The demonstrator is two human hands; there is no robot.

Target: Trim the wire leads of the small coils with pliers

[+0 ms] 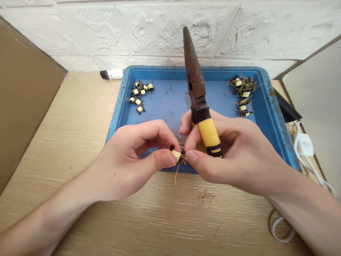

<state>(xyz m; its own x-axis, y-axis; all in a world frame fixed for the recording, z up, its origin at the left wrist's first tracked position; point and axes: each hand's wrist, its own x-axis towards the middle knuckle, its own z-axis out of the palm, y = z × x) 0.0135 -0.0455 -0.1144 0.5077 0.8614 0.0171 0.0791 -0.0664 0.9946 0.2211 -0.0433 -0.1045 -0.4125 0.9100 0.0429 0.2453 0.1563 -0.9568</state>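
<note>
My left hand [133, 156] pinches a small yellow-taped transformer [176, 154] between thumb and forefinger, its thin copper leads sticking out. My right hand [234, 156] grips rusty pliers [194, 71] by the yellow-and-black handle [210, 137], jaws pointing up and away, with its fingertips right beside the transformer. Both hands are over the near edge of a blue plastic tray [186, 71]. In the tray, a group of short-leaded transformers [140, 96] lies on the left and a tangle of long-leaded ones [242, 94] on the right. Cut wire bits [179, 137] lie under my hands.
A light wood table [66, 142] holds a small wire pile [205, 196]. A white-capped black tube [112, 74] lies behind the tray, before a white brick wall [160, 32]. Cardboard [26, 89] stands at left; a white switched cable [303, 144] lies at right.
</note>
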